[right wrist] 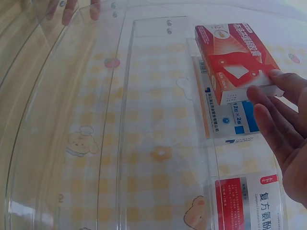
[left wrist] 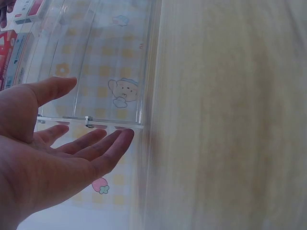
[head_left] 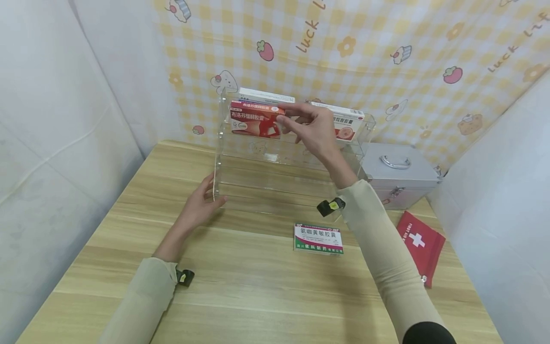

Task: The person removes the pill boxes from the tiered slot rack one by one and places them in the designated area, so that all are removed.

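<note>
While the right hand (head_left: pixel 317 131) pinches its right-hand end between thumb and fingers, a red-and-orange rectangular cardboard medicine box (head_left: pixel 253 122) stands at the left of the top tier of a clear acrylic stepped display rack (head_left: pixel 275 165), directly before a white-and-blue cardboard box (head_left: pixel 267 96); whether its base bears on the shelf cannot be told. Left hand (head_left: pixel 198 206): loosely spread, fingers nearly straight, gripping nothing; it touches the rack's left side panel, thumb to the front, fingertips on the outer side. Same tier, right: one white cardboard box with red panel and black lettering (head_left: pixel 347 128). Tabletop, pale wood-grain (head_left: pixel 258 296), before the rack: one green, white and magenta flat cardboard box (head_left: pixel 318 240), lying face up, well apart from both hands. Right of the rack: one silver metal case with a curved handle (head_left: pixel 399 174); nearer the front edge, one red fabric first-aid pouch with white cross (head_left: pixel 423 248). Behind: yellow-and-white checked cloth (head_left: pixel 326 71), printed with strawberries, flowers and cakes.
</note>
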{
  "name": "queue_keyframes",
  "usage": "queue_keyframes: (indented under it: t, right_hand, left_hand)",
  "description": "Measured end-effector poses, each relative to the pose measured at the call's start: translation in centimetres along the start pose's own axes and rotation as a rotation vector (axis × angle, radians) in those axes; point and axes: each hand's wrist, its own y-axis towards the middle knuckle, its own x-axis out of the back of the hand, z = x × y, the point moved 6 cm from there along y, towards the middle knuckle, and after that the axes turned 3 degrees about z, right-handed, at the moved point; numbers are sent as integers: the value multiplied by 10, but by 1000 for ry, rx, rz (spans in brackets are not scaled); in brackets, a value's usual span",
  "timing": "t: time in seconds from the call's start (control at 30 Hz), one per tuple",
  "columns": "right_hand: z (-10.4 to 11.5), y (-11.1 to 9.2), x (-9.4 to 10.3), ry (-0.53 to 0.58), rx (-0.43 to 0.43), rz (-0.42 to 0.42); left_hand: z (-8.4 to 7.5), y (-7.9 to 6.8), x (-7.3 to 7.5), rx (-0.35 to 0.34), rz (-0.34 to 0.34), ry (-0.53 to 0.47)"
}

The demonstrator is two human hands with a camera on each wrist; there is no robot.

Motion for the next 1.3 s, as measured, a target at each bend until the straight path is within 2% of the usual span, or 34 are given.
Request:
queue_keyframes:
  t: [0.27, 0.57, 0.97, 1.3]
  right_hand:
    - [1, -2, 4, 34, -52, 1]
    - [0, -8, 5, 81, -37, 35]
    - [-1, -12, 3, 109, -71, 81]
    - [-9, -21, -3, 181, -107, 97]
  left_hand:
    - [2, 0, 1, 2, -11, 10]
    - [4, 3, 0, 7, -7, -6]
    - [0, 2, 0, -3, -17, 17]
    - [0, 2, 0, 4, -17, 21]
